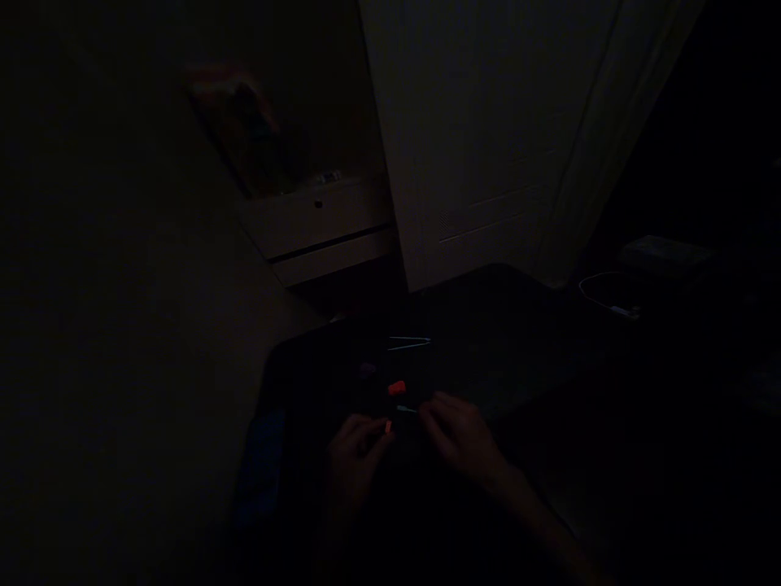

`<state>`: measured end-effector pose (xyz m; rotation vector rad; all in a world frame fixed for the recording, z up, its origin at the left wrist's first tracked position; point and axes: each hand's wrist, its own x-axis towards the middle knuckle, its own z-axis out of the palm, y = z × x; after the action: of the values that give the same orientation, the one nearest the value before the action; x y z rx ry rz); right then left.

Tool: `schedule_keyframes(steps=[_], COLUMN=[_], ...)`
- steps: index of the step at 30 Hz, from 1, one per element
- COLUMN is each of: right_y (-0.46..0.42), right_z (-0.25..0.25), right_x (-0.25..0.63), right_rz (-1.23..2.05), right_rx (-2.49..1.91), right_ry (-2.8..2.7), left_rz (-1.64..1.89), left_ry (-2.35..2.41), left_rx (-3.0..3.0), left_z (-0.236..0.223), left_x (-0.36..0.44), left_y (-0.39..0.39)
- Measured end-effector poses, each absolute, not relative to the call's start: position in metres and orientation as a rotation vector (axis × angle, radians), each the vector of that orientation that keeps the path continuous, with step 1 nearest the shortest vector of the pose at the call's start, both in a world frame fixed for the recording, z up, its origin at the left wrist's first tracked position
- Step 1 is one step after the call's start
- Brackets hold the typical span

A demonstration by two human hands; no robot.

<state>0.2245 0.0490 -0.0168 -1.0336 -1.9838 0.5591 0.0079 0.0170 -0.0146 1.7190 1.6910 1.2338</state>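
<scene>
The light is very dim. My left hand (pixel 357 454) pinches a small orange piece (pixel 388 426) between thumb and fingertips. Facing it, my right hand (pixel 459 427) is closed on a thin pale tool (pixel 405 408) whose flat, wider tip points left, a little above and right of the orange piece. Tip and piece look apart. Just beyond them on the dark table lies a red-orange block (pixel 396 388). Farther back rest metal tweezers (pixel 410 343), their two arms spread to the left. A dim purplish piece (pixel 367 369) sits left of the red-orange block.
The dark table (pixel 488 325) reaches a pale door or panel (pixel 476 163) at the back. A drawer unit (pixel 323 228) stands behind its left corner. Near its left edge is a dark blue object (pixel 262 464). A white cable (pixel 595 281) and a box-like shape (pixel 665 254) are at right.
</scene>
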Motion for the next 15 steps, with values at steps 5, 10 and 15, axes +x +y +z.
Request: schedule_keyframes(steps=[5,10,15], right_y=[0.04,0.039,0.041], right_z=[-0.03,-0.035,-0.029], right_x=[0.228,0.224,0.224], right_rz=[0.464,0.428,0.406], right_rx=[-1.023,-1.046,-1.044], right_ry=[-2.17,-2.288,-2.354], left_rz=[1.187,1.184,1.176], left_ry=[1.735,1.718,1.653], left_rx=[1.729,1.748,1.729], left_z=[-0.014,-0.012,-0.011], left_x=[0.012,0.01,0.004], left_y=[0.019,0.017,0.017])
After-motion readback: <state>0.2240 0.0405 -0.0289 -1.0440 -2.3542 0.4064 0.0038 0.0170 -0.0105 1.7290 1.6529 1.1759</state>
